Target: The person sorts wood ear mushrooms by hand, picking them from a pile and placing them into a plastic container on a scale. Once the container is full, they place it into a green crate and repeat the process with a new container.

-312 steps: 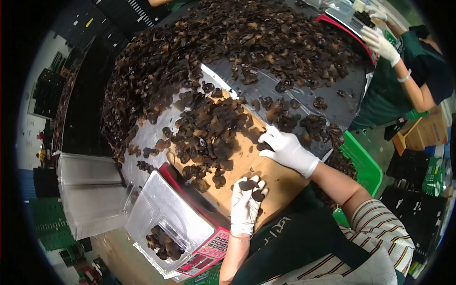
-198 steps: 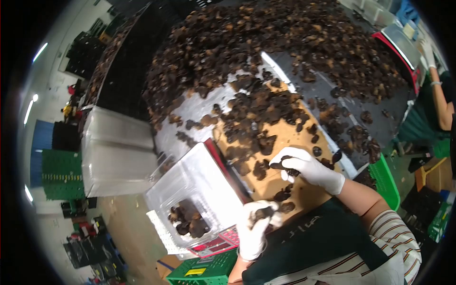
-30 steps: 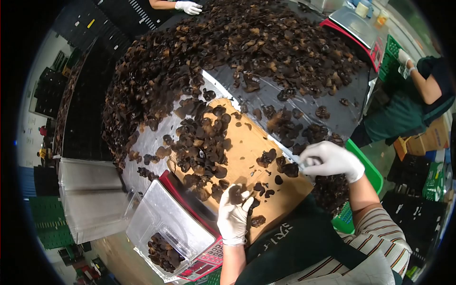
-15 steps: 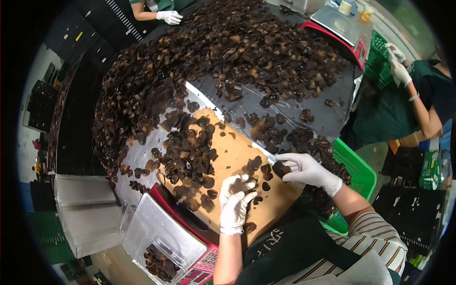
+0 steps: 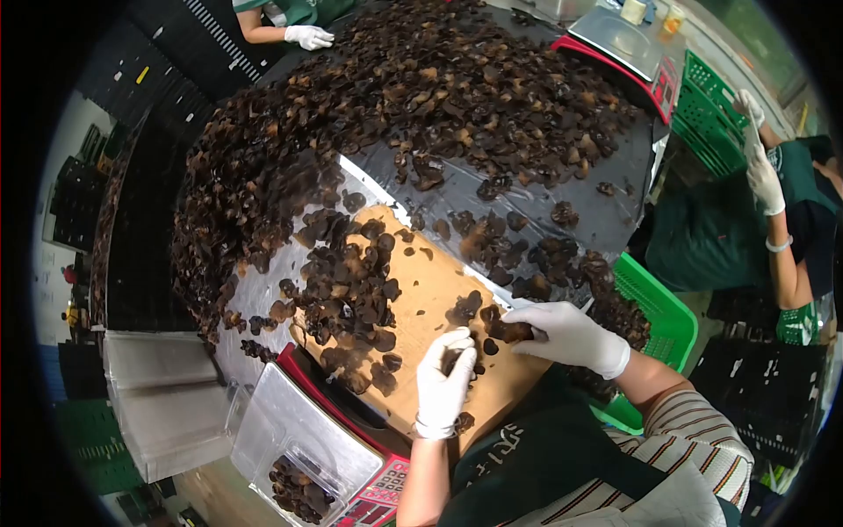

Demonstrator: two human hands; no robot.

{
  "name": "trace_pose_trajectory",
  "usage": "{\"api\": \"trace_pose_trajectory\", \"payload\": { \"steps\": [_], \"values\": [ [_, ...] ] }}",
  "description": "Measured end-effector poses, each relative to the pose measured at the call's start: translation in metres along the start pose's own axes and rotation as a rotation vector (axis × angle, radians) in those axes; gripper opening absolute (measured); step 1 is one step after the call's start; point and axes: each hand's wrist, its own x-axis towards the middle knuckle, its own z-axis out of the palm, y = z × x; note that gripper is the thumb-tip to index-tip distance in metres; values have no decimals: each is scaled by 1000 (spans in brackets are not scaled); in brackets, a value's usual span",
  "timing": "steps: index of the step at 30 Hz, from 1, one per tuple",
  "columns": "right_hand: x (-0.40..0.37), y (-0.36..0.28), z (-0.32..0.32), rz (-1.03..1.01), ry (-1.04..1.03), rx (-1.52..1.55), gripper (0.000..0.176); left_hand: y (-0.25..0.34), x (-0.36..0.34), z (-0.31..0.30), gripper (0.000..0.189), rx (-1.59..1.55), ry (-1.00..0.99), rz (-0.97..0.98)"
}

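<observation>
A dark mushroom piece (image 5: 512,331) is pinched in the right hand (image 5: 571,335), brought down onto the cardboard (image 5: 430,272) since half a second ago. Just beside it, a small handful (image 5: 452,358) is kept cupped in the curled left hand (image 5: 442,391), so gathering's clearly mid-go.

Pretty bright overall, lit from overhead; strong white glare streak on the shiny clear plastic sheet (image 5: 378,186); heavy fisheye bend with a black vignette all round; centre sharp enough, edges smeary; white-gloved right hand (image 5: 571,334) slightly blown out; soft shadows only.
</observation>
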Motion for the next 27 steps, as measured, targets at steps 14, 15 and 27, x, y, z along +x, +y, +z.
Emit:
{"api": "trace_pose_trajectory", "payload": {
  "steps": [14, 15, 27],
  "values": [
    [6, 26, -7, 288, 106, 813, 17, -8, -91, -32, 29, 708, 225, 181],
    [8, 25, -1, 311, 109, 899, 19, -16, -94, -31, 33, 790, 240, 257],
    [22, -14, 66, -19, -169, 158, 8, -31, -72, -22, 34, 1057, 300, 282]
  ]
}}
